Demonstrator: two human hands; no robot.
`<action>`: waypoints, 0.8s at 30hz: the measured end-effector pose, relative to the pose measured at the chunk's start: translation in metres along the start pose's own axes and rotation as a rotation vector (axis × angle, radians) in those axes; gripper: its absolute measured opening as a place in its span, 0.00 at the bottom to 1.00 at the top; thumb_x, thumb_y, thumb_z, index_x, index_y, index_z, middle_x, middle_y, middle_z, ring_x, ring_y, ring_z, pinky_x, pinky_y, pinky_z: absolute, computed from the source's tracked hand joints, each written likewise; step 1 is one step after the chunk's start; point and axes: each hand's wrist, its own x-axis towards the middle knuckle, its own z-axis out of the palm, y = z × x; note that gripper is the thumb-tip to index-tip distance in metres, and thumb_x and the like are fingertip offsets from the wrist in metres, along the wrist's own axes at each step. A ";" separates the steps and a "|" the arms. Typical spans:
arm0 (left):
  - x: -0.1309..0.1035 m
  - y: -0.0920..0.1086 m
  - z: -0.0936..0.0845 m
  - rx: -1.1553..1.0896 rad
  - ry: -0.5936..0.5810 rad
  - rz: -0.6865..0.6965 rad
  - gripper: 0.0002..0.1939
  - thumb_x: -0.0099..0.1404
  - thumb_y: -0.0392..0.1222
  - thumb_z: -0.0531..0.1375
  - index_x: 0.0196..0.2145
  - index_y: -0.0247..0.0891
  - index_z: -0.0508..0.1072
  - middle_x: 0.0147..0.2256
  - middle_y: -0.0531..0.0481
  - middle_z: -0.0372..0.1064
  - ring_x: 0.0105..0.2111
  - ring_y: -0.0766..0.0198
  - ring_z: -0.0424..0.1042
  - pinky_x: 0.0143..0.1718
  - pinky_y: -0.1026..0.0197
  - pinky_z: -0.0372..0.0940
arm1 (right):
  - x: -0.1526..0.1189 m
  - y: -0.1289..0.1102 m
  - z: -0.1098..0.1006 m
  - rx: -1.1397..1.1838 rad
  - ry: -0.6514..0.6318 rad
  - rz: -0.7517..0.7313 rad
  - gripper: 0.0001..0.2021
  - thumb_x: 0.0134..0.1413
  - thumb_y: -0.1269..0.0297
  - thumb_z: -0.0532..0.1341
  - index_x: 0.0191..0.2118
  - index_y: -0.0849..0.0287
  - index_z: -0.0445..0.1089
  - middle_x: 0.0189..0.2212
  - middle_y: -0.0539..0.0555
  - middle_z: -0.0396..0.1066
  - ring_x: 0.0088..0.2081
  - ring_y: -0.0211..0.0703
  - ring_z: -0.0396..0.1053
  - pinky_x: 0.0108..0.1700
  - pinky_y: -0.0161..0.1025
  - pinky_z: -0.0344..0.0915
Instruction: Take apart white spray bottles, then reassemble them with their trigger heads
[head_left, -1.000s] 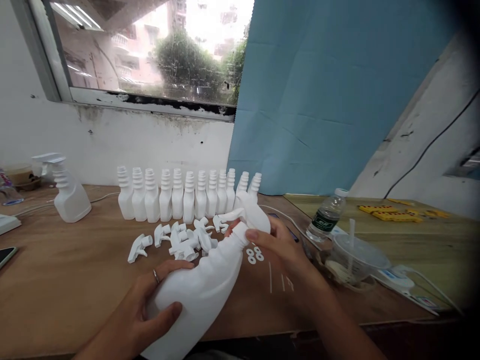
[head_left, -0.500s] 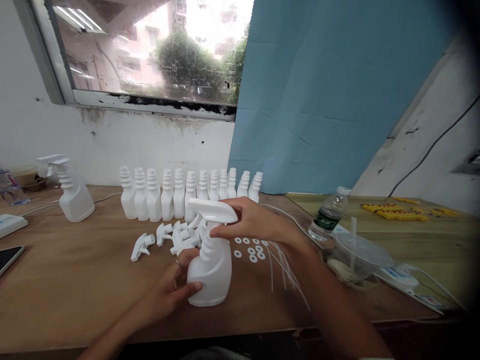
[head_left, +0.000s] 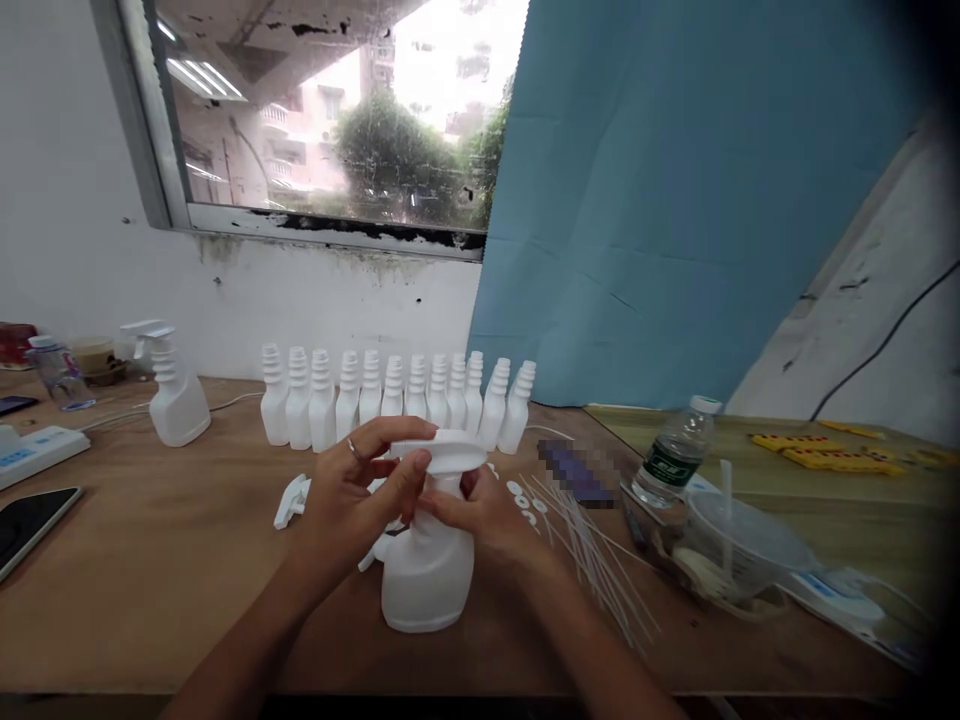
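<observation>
**Currently on the bench: spray bottle in both hands**

Nearest: upright white plastic spray bottle standing on the brown wooden tabletop, at the near edge, centre. Left hand, ring on one finger, grasps the white trigger spray head from above and the left; right hand pinches the bottle's neck just below that head.

Behind the hands: loose white trigger heads, partly hidden by the left hand. Right of the bottle: small white washers and a fan of thin white dip tubes.

Right side: clear lidded plastic cup with straw, contents unclear; clear water bottle with green label, level not readable.

Left side: dark phone; white power strip.

Farther back: row of uncapped white ribbed-neck bottles; one assembled white spray bottle to their left, apart.
</observation>
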 end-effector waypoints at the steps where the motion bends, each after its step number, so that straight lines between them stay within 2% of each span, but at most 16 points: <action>1: -0.002 -0.002 0.001 -0.014 0.016 -0.006 0.07 0.63 0.42 0.63 0.39 0.39 0.75 0.38 0.48 0.73 0.25 0.69 0.71 0.25 0.67 0.69 | -0.002 0.006 0.003 0.017 0.009 0.001 0.12 0.48 0.58 0.68 0.35 0.58 0.69 0.27 0.50 0.73 0.30 0.40 0.70 0.34 0.37 0.66; 4: -0.009 -0.006 0.002 -0.011 0.053 0.010 0.08 0.63 0.41 0.62 0.40 0.40 0.75 0.31 0.51 0.74 0.21 0.70 0.69 0.22 0.68 0.67 | -0.007 0.014 0.010 0.091 0.035 -0.074 0.16 0.47 0.52 0.68 0.35 0.58 0.69 0.26 0.50 0.72 0.28 0.41 0.70 0.34 0.39 0.68; 6: -0.010 -0.007 0.002 0.014 0.065 0.033 0.08 0.63 0.41 0.62 0.41 0.40 0.75 0.26 0.54 0.72 0.19 0.70 0.68 0.21 0.68 0.67 | -0.007 0.013 0.014 0.099 0.098 -0.098 0.18 0.47 0.49 0.67 0.36 0.58 0.69 0.25 0.50 0.71 0.28 0.42 0.70 0.32 0.39 0.68; 10: -0.004 -0.005 0.003 0.007 0.026 0.031 0.08 0.63 0.41 0.63 0.40 0.38 0.75 0.23 0.55 0.70 0.19 0.69 0.69 0.21 0.67 0.67 | -0.005 0.007 0.023 -0.099 0.260 -0.073 0.15 0.47 0.54 0.68 0.28 0.60 0.68 0.20 0.49 0.67 0.25 0.39 0.67 0.29 0.36 0.65; 14: 0.001 -0.002 0.001 -0.009 0.023 0.017 0.07 0.63 0.41 0.63 0.39 0.38 0.74 0.19 0.56 0.68 0.17 0.71 0.68 0.19 0.69 0.65 | -0.005 0.006 0.027 0.004 0.204 -0.142 0.18 0.51 0.53 0.66 0.42 0.58 0.67 0.27 0.50 0.71 0.29 0.41 0.69 0.32 0.38 0.67; 18: 0.002 -0.001 0.000 -0.035 0.002 0.005 0.08 0.62 0.42 0.63 0.39 0.37 0.74 0.19 0.56 0.68 0.17 0.70 0.68 0.18 0.70 0.64 | -0.006 0.008 0.026 -0.037 0.234 -0.117 0.15 0.48 0.55 0.68 0.36 0.59 0.67 0.23 0.48 0.68 0.26 0.39 0.68 0.31 0.36 0.65; 21: 0.002 -0.003 -0.002 -0.062 -0.011 -0.007 0.08 0.62 0.43 0.64 0.38 0.37 0.74 0.18 0.56 0.68 0.17 0.69 0.69 0.20 0.68 0.67 | -0.005 0.009 0.024 0.084 0.177 -0.138 0.19 0.49 0.52 0.67 0.43 0.56 0.66 0.28 0.50 0.71 0.28 0.41 0.70 0.33 0.39 0.68; 24: 0.001 -0.006 -0.004 -0.092 -0.049 -0.029 0.09 0.63 0.43 0.63 0.40 0.37 0.73 0.20 0.55 0.70 0.18 0.68 0.70 0.20 0.67 0.67 | -0.005 0.009 0.025 0.062 0.195 -0.112 0.21 0.47 0.54 0.69 0.45 0.56 0.65 0.26 0.48 0.70 0.26 0.40 0.69 0.32 0.38 0.68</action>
